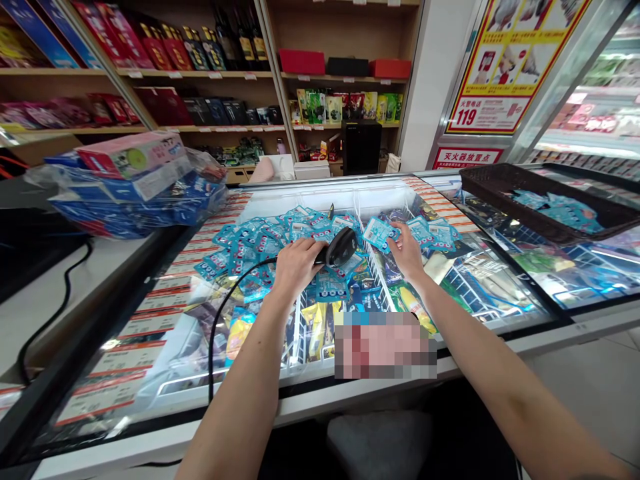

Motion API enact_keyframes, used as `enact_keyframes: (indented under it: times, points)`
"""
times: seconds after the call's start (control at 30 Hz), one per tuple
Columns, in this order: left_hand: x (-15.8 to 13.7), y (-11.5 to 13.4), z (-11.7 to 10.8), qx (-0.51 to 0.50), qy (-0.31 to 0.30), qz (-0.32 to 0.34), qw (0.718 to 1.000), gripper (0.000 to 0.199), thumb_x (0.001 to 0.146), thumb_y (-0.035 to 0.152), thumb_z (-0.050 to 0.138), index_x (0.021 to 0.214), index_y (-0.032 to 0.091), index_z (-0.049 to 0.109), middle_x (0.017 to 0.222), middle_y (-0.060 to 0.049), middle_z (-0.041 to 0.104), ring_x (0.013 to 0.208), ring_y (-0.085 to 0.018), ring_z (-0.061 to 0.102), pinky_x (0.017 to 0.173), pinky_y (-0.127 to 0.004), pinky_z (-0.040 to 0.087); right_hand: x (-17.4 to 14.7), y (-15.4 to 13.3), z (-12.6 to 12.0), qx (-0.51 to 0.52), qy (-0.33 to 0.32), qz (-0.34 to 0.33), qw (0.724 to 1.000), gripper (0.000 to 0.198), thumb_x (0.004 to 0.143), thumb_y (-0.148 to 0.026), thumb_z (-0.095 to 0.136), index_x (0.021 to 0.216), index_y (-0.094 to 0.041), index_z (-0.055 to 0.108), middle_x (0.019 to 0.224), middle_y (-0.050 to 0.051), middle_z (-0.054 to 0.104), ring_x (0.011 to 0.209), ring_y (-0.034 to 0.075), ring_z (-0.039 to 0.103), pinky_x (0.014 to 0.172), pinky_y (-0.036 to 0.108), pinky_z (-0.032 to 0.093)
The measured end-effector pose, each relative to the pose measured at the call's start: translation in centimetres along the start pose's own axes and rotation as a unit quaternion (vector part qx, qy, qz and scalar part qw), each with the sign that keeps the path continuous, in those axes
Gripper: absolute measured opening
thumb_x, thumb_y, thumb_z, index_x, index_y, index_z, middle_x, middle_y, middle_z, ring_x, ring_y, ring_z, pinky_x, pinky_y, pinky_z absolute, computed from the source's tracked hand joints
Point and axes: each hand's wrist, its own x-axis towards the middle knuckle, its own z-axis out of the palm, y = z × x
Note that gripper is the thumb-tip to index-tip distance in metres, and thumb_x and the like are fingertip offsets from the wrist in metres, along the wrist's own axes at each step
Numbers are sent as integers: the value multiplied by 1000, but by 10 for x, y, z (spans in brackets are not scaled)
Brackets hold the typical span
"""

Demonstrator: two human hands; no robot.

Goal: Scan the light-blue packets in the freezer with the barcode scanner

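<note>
My left hand (296, 267) is wrapped round the handle of a black barcode scanner (342, 247), whose head points right. A black cable (216, 320) runs from it down along my left forearm. In my right hand (406, 253) a small blue packet (379, 233) is pinched by its right edge, with a pale barcode label facing up. Left of and beneath the scanner lies a loose pile of similar blue packets (260, 240) on the freezer's glass top (185, 353). A few more blue packets (441, 235) rest just right of my right hand.
A dark brown basket (525, 223) with blue packets stands at the right. Plastic-wrapped boxes (135, 180) sit at the left beside the freezer. Wire baskets of goods show under the glass. Stocked shelves (200, 73) line the back. A blurred patch covers part of the front edge.
</note>
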Motion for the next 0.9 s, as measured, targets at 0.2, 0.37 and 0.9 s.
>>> enact_keyframes:
  times: [0.2,0.37,0.9]
  points:
    - [-1,-5,2,23,12,-16,1000,39,80,29,63,118,24,55,102,-7,64,100,-27,57,80,-37,42,4,11,-16,-150,53,56,986,42,87,-35,45,125,-18,54,79,9,63,85,28,57,80,43,43]
    - [-1,-6,3,34,18,-26,999,38,81,29,61,118,24,56,102,-8,64,100,-27,58,78,-37,42,6,28,-34,-223,97,63,968,39,84,-38,51,114,-16,61,101,16,61,105,32,48,90,48,38]
    - [-2,-7,3,36,22,-30,999,37,80,27,60,117,23,57,103,-9,65,100,-28,57,80,-38,43,5,39,-28,-294,69,77,950,44,86,-48,51,120,-20,61,126,21,53,116,40,41,90,62,32]
